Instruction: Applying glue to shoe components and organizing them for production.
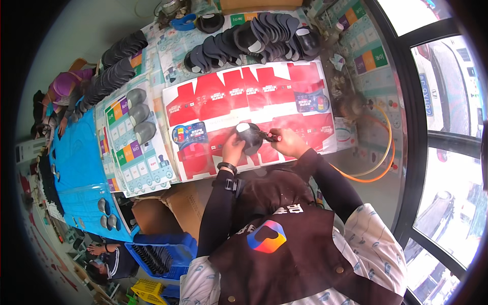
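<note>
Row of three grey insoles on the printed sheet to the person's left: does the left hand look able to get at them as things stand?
Probably not right away: the left hand is holding a dark shoe piece. The three grey insoles lie uncovered, nothing between.

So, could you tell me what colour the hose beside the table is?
Orange hose, clearest in the head view.
</note>
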{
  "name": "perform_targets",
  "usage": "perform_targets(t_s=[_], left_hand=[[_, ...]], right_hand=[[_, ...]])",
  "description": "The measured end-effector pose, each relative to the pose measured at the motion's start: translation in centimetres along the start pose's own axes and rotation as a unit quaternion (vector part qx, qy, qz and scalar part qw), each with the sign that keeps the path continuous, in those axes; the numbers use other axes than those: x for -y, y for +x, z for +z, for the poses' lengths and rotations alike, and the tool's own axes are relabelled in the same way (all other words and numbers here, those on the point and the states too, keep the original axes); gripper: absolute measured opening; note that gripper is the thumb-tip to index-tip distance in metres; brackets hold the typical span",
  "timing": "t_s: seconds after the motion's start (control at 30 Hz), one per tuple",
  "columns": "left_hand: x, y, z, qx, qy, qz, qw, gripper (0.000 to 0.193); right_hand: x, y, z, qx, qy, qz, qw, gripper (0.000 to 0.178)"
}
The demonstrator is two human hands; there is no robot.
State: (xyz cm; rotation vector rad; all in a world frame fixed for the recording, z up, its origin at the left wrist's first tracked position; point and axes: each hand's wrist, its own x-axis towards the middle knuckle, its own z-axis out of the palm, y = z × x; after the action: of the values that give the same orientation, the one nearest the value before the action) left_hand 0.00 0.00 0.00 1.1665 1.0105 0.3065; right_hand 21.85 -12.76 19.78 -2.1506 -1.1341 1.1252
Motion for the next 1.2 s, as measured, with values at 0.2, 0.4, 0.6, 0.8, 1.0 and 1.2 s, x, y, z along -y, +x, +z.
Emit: perform_targets(t_s=[0.2, 0.4, 0.6, 0.8, 1.0, 1.2], left_hand=[[-1.2, -0.6, 0.1, -0.018, 0.051, 0.009, 0.999, 0.063], [-1.0, -1.0, 0.5, -0.033, 0.079, 0.051, 0.995, 0.062], [-2.5, -1.1, 1.9, -0.037, 0.121, 0.054, 0.990, 0.062], [-2.7, -1.6, 2.3, -0.052, 0.117, 0.061, 0.990, 0.062], [-2.8, -1.3, 2.3, -0.049, 0.121, 0.056, 0.990, 0.061], [-2.9, -1.6, 2.4, -0.053, 0.114, 0.051, 0.991, 0.060]], right_hand=[[0.7, 0.4, 0.0, -0.082, 0.036, -0.045, 0.995, 0.024], [-0.1, -1.9, -0.5, -0.037, 0.004, 0.009, 0.999, 0.026], [-0.1, -1.1, -1.1, -0.085, 0.037, -0.002, 0.996, 0.027], [-1.0, -1.8, -1.3, -0.047, 0.006, 0.018, 0.999, 0.026], [-1.0, -0.8, -0.7, -0.097, 0.028, -0.027, 0.994, 0.022], [-1.5, -2.2, -1.5, -0.040, 0.004, 0.029, 0.999, 0.025]])
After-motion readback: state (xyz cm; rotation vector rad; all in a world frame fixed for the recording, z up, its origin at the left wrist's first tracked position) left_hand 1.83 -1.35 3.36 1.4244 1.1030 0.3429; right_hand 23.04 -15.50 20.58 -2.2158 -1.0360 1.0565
